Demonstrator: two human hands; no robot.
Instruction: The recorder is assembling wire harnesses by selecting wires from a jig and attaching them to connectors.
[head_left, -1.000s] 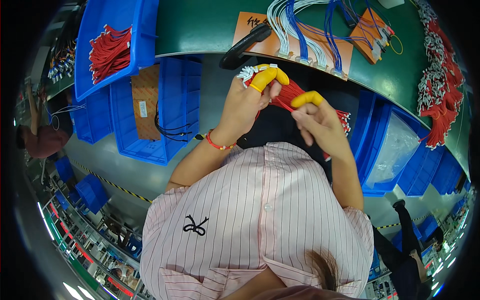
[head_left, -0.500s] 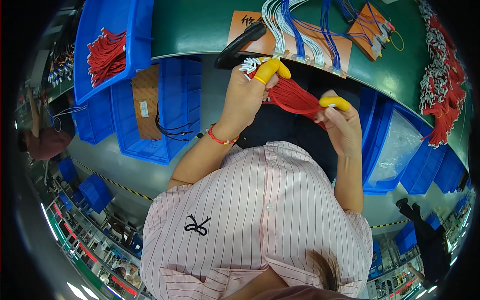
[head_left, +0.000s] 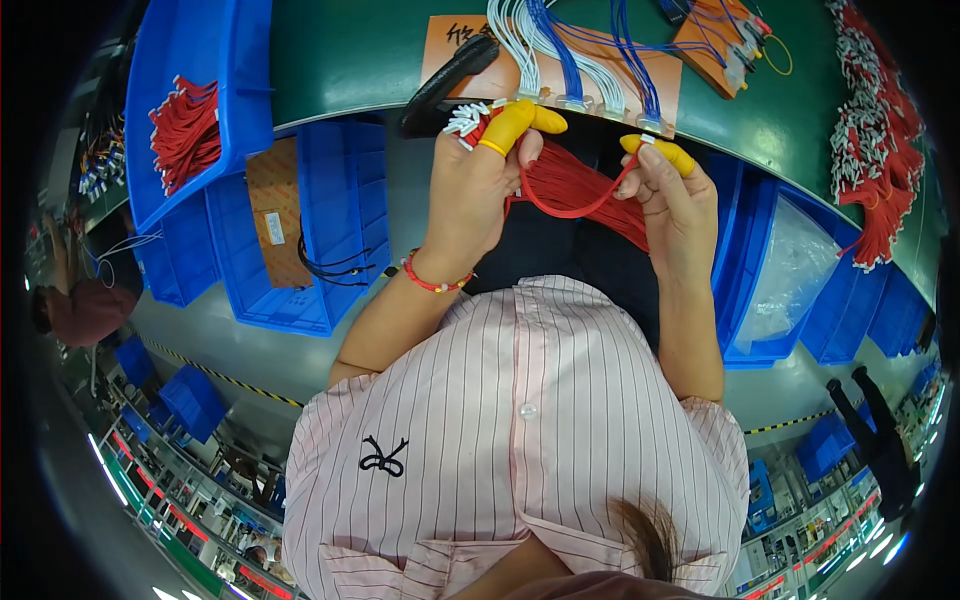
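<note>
My left hand (head_left: 480, 170) is closed around a bundle of red wires (head_left: 570, 185) whose white connectors (head_left: 472, 120) stick out above the fist. The bundle trails to the right, behind my other hand. Between thumb and forefinger, my right hand (head_left: 672, 190) pinches the white connector (head_left: 646, 139) of a single red wire (head_left: 565, 213), which loops down and back toward the left hand. Yellow finger cots cover fingertips on both hands. Just beyond them, blue and white wires (head_left: 570, 60) end in clear connectors along the edge of an orange board (head_left: 455, 55).
The green table (head_left: 340, 60) carries a black handle-like object (head_left: 450, 78). At left, a blue bin (head_left: 245, 90) holds red wires (head_left: 187, 135); another pile of red wires (head_left: 880, 130) lies at right. Blue crates (head_left: 345, 190) stand below the table. A person (head_left: 885, 440) stands in the background.
My right hand has risen and now shows one wire's connector, with that wire bowed out from the bundle. The left hand keeps its grip. The whole view has shifted slightly.
</note>
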